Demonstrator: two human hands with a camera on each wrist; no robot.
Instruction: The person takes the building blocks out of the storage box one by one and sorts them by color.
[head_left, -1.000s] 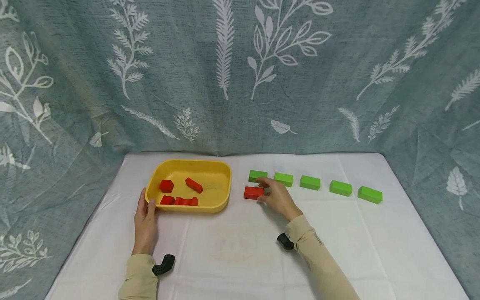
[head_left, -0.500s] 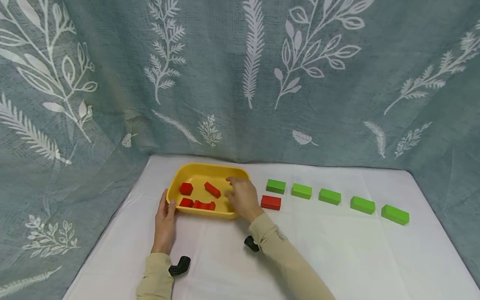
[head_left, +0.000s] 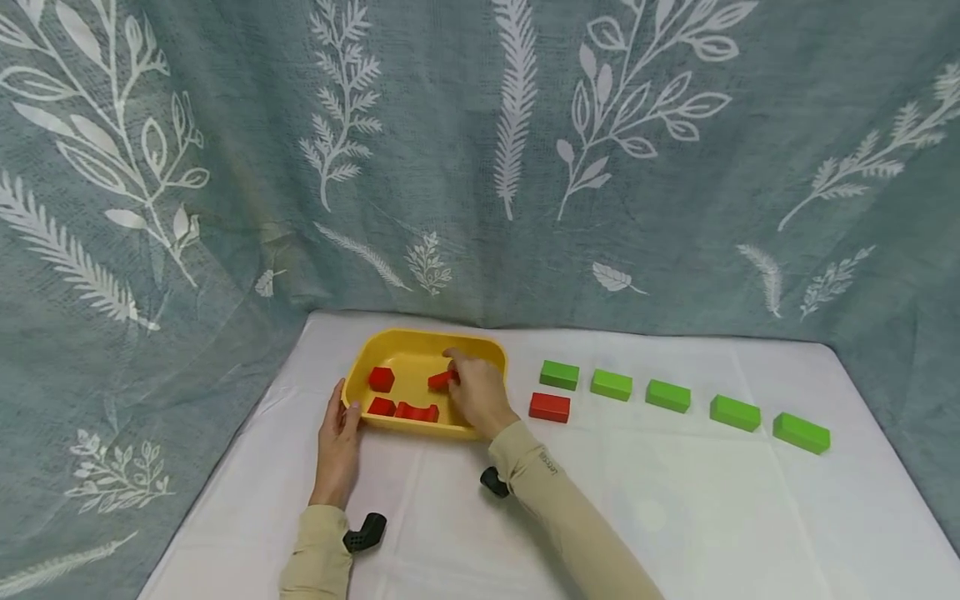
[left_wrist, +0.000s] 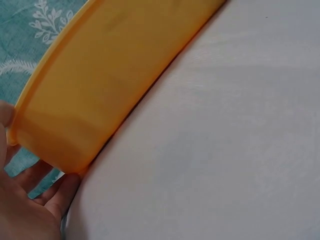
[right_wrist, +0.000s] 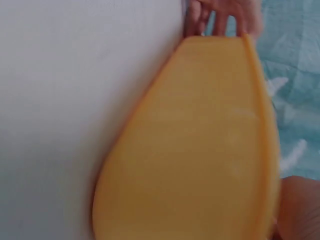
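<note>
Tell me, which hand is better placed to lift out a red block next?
Probably the right hand: it pinches a red block inside the yellow tray; the left hand holds the tray's left end.

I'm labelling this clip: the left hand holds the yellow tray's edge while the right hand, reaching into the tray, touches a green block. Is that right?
The colour is wrong: in the head view, the right hand, reaching into the yellow tray, touches a red block, while the left hand holds the tray's edge.

Tray (head_left: 411, 367) in 1 high, 2 close views
</note>
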